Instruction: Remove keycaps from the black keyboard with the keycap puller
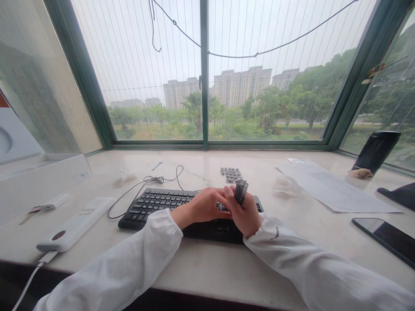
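A black keyboard (152,205) lies on the pale marble sill in front of me, its cable curling off to the back left. My right hand (246,214) is closed around a small grey tool (241,190), perhaps a keycap puller, held upright over the keyboard's right part. My left hand (205,206) rests on the keys just left of it, fingers curled and pinched down at the keys; what they hold is hidden. A cluster of loose grey keycaps (231,173) lies on the sill behind the keyboard.
A white power bank (76,224) with a cable and a white box (42,177) sit at the left. Printed paper (337,190), a dark phone (385,235) and a black stand (376,151) are at the right. The window frame (204,144) closes the back.
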Demonstrator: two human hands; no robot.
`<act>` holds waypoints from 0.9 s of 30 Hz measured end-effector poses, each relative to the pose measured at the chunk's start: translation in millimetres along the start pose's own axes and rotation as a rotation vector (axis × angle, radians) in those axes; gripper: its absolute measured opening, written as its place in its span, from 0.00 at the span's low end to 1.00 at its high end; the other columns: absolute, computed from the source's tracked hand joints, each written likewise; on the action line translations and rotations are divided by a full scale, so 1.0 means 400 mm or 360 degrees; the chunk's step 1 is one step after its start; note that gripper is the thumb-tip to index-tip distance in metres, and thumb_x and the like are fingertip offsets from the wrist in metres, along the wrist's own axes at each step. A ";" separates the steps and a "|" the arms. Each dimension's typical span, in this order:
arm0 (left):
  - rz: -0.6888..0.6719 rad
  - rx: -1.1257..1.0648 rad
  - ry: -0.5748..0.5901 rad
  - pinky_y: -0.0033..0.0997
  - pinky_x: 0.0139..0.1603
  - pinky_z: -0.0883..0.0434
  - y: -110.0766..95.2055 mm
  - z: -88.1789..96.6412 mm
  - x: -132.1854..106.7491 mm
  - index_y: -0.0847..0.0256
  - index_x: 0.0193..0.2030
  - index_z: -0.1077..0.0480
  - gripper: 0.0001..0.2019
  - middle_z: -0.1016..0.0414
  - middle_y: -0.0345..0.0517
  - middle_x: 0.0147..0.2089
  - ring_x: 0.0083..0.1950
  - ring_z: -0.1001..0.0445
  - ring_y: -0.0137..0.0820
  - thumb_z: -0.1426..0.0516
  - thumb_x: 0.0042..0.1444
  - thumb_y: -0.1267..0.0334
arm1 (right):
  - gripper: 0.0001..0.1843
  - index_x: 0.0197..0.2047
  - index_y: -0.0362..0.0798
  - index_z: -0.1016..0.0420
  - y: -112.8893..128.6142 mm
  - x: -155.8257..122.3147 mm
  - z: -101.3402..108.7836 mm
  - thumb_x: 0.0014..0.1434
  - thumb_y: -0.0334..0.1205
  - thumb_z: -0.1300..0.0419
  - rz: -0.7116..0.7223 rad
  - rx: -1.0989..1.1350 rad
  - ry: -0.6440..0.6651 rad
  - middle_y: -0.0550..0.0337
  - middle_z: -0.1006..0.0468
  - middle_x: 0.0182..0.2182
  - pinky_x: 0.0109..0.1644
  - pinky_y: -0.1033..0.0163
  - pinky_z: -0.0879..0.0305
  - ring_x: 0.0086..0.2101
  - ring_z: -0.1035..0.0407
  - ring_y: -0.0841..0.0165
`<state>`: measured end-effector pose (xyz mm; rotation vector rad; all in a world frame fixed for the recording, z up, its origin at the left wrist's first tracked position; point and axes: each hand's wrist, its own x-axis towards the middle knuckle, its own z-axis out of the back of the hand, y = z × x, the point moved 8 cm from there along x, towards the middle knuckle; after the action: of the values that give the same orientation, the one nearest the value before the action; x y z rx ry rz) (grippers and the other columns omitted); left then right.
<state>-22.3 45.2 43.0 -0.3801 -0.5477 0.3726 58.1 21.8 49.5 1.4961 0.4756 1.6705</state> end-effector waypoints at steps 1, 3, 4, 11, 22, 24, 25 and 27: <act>-0.0009 0.0009 -0.0002 0.24 0.42 0.32 -0.002 0.000 -0.001 0.58 0.36 0.20 0.05 0.20 0.43 0.39 0.39 0.24 0.30 0.37 0.53 0.62 | 0.21 0.21 0.49 0.46 0.001 -0.001 0.001 0.62 0.47 0.49 0.0009 -0.0010 -0.0002 0.66 0.44 0.18 0.26 0.65 0.47 0.22 0.48 0.73; -0.0014 0.0011 -0.0007 0.24 0.42 0.32 -0.005 0.001 -0.002 0.58 0.36 0.20 0.06 0.20 0.43 0.40 0.40 0.25 0.30 0.37 0.52 0.62 | 0.21 0.21 0.49 0.46 0.004 -0.003 0.003 0.62 0.47 0.48 0.0019 -0.0035 -0.0009 0.67 0.44 0.18 0.26 0.65 0.48 0.21 0.48 0.73; -0.0012 0.0007 -0.0006 0.24 0.42 0.33 -0.006 0.000 -0.003 0.58 0.36 0.20 0.06 0.20 0.42 0.40 0.40 0.25 0.29 0.37 0.52 0.63 | 0.21 0.21 0.49 0.47 0.006 -0.005 0.005 0.62 0.47 0.48 0.0024 -0.0050 -0.0021 0.67 0.45 0.17 0.26 0.65 0.48 0.21 0.48 0.73; 0.0005 -0.0015 -0.0043 0.23 0.39 0.32 -0.014 0.005 -0.001 0.63 0.34 0.22 0.05 0.21 0.43 0.39 0.36 0.26 0.28 0.37 0.50 0.66 | 0.20 0.21 0.49 0.44 0.037 -0.023 -0.004 0.63 0.46 0.48 0.0212 -0.0232 0.0076 0.66 0.42 0.17 0.26 0.66 0.47 0.20 0.47 0.74; 0.0044 0.0182 -0.0201 0.23 0.38 0.30 -0.013 0.034 -0.010 0.61 0.39 0.24 0.09 0.20 0.40 0.35 0.34 0.24 0.26 0.39 0.55 0.59 | 0.25 0.18 0.50 0.49 0.024 0.077 0.100 0.62 0.52 0.47 0.0094 -0.0077 -0.0093 0.68 0.47 0.15 0.24 0.66 0.50 0.20 0.51 0.75; 0.0015 0.0235 -0.0266 0.23 0.38 0.30 -0.015 0.046 -0.013 0.60 0.41 0.25 0.09 0.20 0.40 0.36 0.33 0.24 0.26 0.40 0.55 0.61 | 0.26 0.18 0.50 0.48 -0.006 0.101 0.104 0.61 0.53 0.47 -0.0026 -0.0160 0.0010 0.68 0.47 0.14 0.24 0.66 0.51 0.20 0.50 0.74; 0.0001 0.0269 -0.0295 0.24 0.38 0.29 -0.015 0.052 -0.015 0.60 0.42 0.25 0.09 0.20 0.40 0.37 0.33 0.24 0.26 0.40 0.56 0.61 | 0.26 0.18 0.49 0.47 -0.023 0.109 0.102 0.60 0.54 0.47 -0.0088 -0.0198 0.0081 0.68 0.46 0.14 0.24 0.66 0.51 0.20 0.50 0.74; -0.0006 0.0335 -0.0347 0.25 0.38 0.29 -0.016 0.063 -0.017 0.60 0.43 0.26 0.09 0.21 0.41 0.38 0.34 0.24 0.27 0.41 0.56 0.63 | 0.25 0.18 0.48 0.45 -0.053 0.117 0.093 0.59 0.55 0.46 -0.0163 -0.0284 0.0219 0.67 0.43 0.15 0.25 0.67 0.50 0.20 0.48 0.74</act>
<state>-40.3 42.8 63.0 -0.1356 -0.7145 0.4665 102.2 61.6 71.7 1.2140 0.4557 1.6951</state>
